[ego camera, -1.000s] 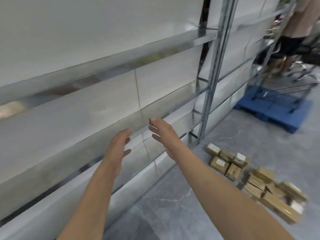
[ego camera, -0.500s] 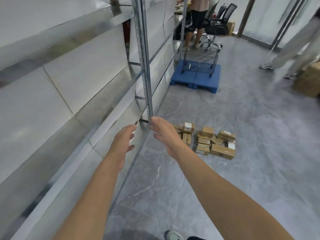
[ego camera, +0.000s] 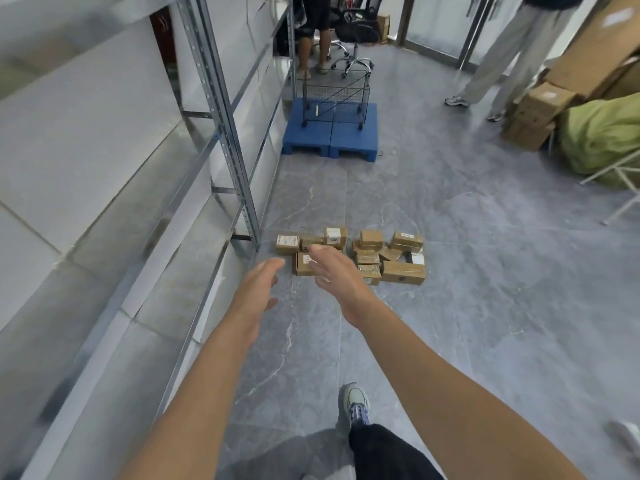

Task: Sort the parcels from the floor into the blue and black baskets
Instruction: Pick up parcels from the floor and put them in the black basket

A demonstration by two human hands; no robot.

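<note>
Beyond the fingers of both outstretched hands, the parcels [ego camera: 349, 258] lie clustered on the floor [ego camera: 485, 306]. Left hand [ego camera: 258, 289] and right hand [ego camera: 334, 271] hang empty above them, fingers spread loosely, touching nothing.

"What's different from a second ago?"

"I'm no longer facing the metal shelving [ego camera: 221, 140]; it now runs along my left. The parcels [ego camera: 349, 259], which sat off at the lower right, now lie straight ahead on the floor [ego camera: 485, 306]."

"And the hands?"

"My left hand [ego camera: 258, 289] and right hand [ego camera: 332, 270], empty with fingers spread, now reach over the floor instead of the shelf, and the right overlaps the near parcels. My shoe [ego camera: 353, 405] and the blue pallet [ego camera: 330, 133] with its wire cart [ego camera: 334, 95] have come into view ahead."
</note>
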